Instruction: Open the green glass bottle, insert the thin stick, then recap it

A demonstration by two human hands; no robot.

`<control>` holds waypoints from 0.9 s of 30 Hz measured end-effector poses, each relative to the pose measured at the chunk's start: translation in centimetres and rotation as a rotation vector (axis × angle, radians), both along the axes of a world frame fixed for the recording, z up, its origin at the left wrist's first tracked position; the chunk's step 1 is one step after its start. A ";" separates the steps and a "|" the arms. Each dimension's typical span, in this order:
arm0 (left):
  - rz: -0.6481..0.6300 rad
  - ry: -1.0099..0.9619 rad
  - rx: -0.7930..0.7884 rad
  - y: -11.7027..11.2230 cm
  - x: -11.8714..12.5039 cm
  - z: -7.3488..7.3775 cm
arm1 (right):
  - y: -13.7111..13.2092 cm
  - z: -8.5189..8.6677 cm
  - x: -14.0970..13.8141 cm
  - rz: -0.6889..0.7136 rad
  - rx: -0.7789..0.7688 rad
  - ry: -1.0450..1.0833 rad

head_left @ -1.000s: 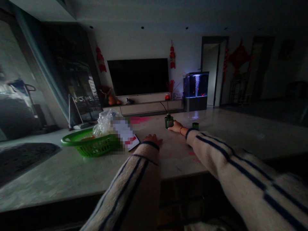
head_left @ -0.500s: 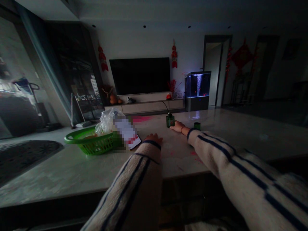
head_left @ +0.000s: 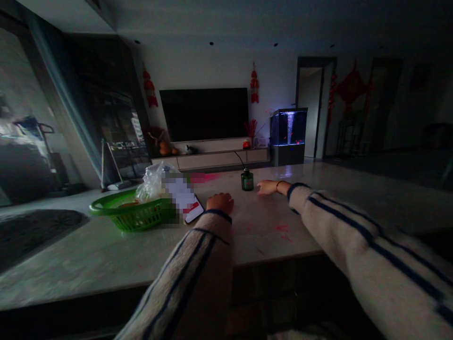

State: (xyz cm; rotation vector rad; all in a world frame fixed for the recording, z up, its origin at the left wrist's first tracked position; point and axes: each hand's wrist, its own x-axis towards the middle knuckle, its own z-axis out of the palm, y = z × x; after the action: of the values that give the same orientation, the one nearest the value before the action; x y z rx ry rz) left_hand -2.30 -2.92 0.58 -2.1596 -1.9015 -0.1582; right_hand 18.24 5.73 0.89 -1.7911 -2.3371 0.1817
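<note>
A dark green glass bottle stands upright on the marble table, with a thin dark stick rising from its neck and leaning left. Just right of it is my right hand, apart from the glass, its fingers loosely stretched and holding nothing. My left hand rests palm down on the tabletop with open fingers, beside a phone whose picture is partly blurred out. The small green cap-like piece is out of sight; my right wrist and sleeve cover that area.
On the left of the table sits a green plastic basket with a clear plastic bag in it. Pink-red marks stain the tabletop near its front edge. A lit fish tank and a television stand beyond.
My right hand has let go of the green bottle and drawn back a little to the right. The bottle stays standing. My left hand remains on the table.
</note>
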 end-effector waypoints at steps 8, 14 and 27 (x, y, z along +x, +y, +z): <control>-0.080 -0.097 0.214 -1.6 0.9 1.8 | -3.9 -0.6 5.3 0.104 0.070 0.098; -0.067 -0.111 0.235 -1.5 0.5 1.3 | -5.4 -1.2 7.3 0.044 0.383 -0.198; -0.171 0.180 -0.004 -1.3 0.9 0.3 | -6.2 -1.6 5.8 0.003 0.523 -0.320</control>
State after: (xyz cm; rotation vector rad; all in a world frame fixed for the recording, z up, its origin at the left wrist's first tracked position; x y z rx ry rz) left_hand -1.42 -4.23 0.93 -2.2544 -1.6223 0.0079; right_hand 24.06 -0.48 -0.70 -1.6343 -2.2862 -0.6997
